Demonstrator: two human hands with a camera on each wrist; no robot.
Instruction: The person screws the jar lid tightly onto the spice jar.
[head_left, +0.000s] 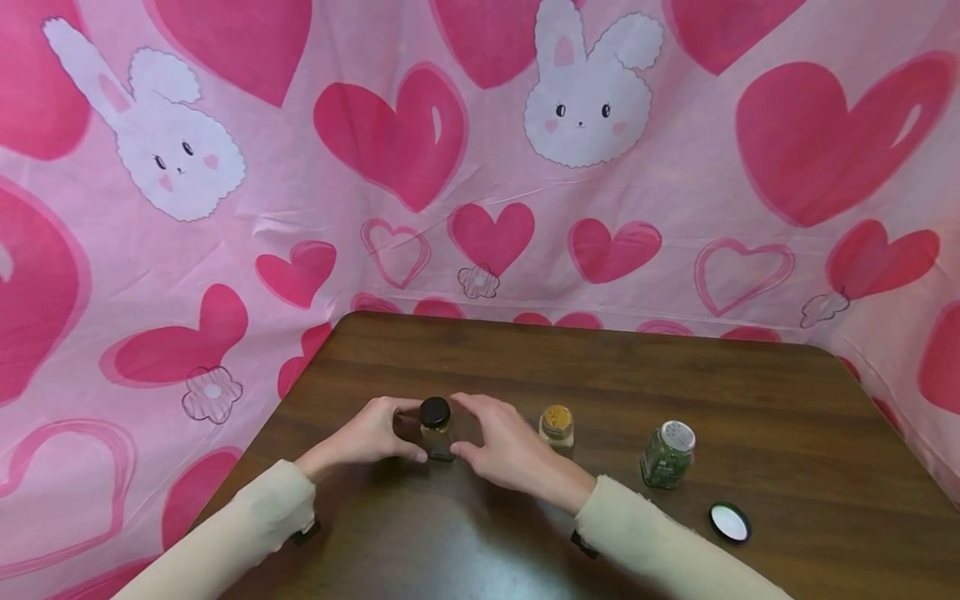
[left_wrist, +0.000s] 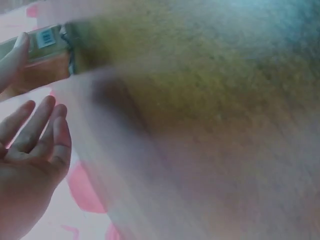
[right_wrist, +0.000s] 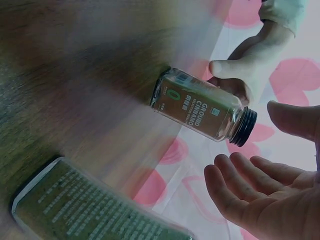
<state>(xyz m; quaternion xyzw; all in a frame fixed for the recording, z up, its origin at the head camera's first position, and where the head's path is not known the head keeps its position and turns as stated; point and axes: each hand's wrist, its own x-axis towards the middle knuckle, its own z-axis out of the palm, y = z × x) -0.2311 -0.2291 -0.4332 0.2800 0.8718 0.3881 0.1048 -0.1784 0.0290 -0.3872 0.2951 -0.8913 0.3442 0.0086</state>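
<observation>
A ground cinnamon jar [head_left: 437,437] with a black screw lid [head_left: 435,411] stands upright on the table, its brown label [right_wrist: 187,102] facing the right wrist view. My left hand [head_left: 372,433] is beside the jar's left side, thumb low and close to the glass, fingers reaching behind; whether it touches is unclear. In the left wrist view the thumb [left_wrist: 14,59] overlaps the jar [left_wrist: 47,52] while the other fingers lie apart from it. My right hand [head_left: 504,442] is on the right side, thumb and fingers spread, with a gap to the jar in the right wrist view.
Right of my right hand stands a lidless jar of yellow-orange powder [head_left: 557,427]. Farther right are a green herb jar [head_left: 666,458] with a perforated top and a loose lid [head_left: 730,522], white inside facing up. Pink heart-and-rabbit cloth [head_left: 495,167] hangs around the wooden table [head_left: 600,358].
</observation>
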